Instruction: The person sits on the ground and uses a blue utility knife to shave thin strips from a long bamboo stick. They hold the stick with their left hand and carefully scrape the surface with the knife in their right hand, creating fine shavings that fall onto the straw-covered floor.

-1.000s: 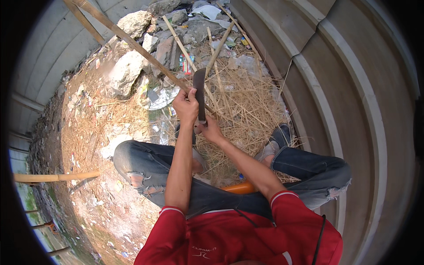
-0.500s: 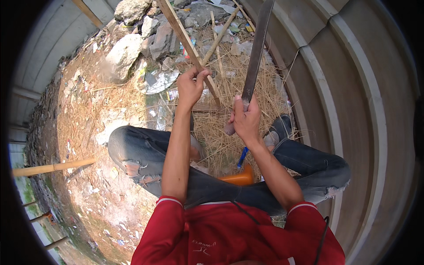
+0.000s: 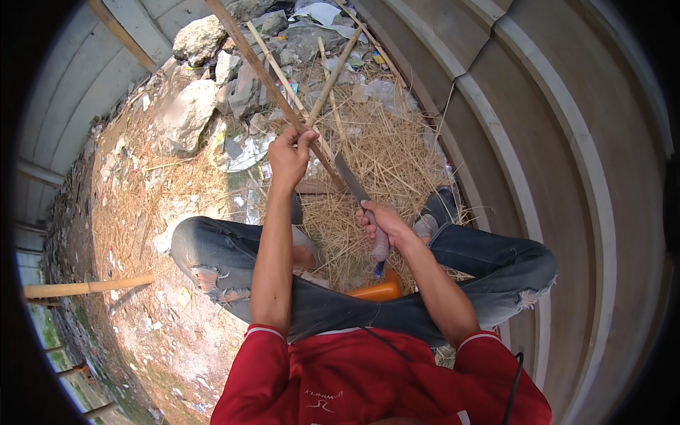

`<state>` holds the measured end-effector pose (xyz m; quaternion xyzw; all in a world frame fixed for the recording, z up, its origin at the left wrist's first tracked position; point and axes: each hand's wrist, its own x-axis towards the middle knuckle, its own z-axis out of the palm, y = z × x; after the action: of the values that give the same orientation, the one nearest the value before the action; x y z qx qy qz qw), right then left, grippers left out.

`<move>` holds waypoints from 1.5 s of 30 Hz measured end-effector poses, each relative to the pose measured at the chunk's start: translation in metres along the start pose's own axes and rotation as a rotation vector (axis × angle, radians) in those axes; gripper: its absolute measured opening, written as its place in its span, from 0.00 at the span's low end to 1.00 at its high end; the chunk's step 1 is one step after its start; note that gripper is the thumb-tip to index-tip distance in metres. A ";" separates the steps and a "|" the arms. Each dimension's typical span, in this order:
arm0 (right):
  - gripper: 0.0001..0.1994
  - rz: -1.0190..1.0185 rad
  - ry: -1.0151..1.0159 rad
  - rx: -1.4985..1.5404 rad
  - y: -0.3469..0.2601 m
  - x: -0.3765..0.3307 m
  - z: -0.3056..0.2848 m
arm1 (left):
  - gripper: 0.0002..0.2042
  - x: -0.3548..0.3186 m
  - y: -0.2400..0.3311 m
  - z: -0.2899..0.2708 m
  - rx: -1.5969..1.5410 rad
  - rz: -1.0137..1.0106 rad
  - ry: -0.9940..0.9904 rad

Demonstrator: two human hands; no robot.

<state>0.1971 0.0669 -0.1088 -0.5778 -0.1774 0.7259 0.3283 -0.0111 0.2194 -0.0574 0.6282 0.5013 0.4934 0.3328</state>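
My left hand (image 3: pixel 289 157) pinches a long brown bamboo strip (image 3: pixel 263 75) between thumb and fingers. The strip slants from the upper left down to its lower end by a low wooden block (image 3: pixel 312 186) on the ground. In my right hand (image 3: pixel 386 218) is a machete, gripped by its worn handle (image 3: pixel 380 245). Its dark blade (image 3: pixel 352 180) points up and to the left, the tip close to the right of the strip; whether they touch I cannot tell.
Straw-like shavings (image 3: pixel 382 166) cover the ground between my feet. Pale bamboo sticks (image 3: pixel 333 79) lie ahead, near rocks (image 3: pixel 190 110) and litter. An orange object (image 3: pixel 375 289) rests by my lap, beside something blue (image 3: pixel 380 268). A corrugated wall (image 3: pixel 559 177) stands close on the right.
The machete has swung down from upright, its blade now low beside the strip and angled leftward. My right hand is lower. My left hand still pinches the strip; the whole view has shifted slightly.
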 end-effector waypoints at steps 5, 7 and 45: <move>0.12 -0.677 0.307 -0.333 -0.048 -0.049 0.031 | 0.07 -0.002 0.002 0.003 0.047 0.041 0.068; 0.12 -0.861 0.341 -0.187 -0.075 -0.084 0.057 | 0.07 -0.006 -0.002 0.002 0.050 0.032 0.091; 0.22 0.179 0.033 0.190 0.050 -0.014 0.016 | 0.06 -0.008 -0.004 -0.004 -0.038 -0.053 0.003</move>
<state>0.1699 0.0230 -0.1268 -0.5694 -0.0500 0.7563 0.3183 -0.0164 0.2127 -0.0616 0.6075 0.5087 0.4947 0.3570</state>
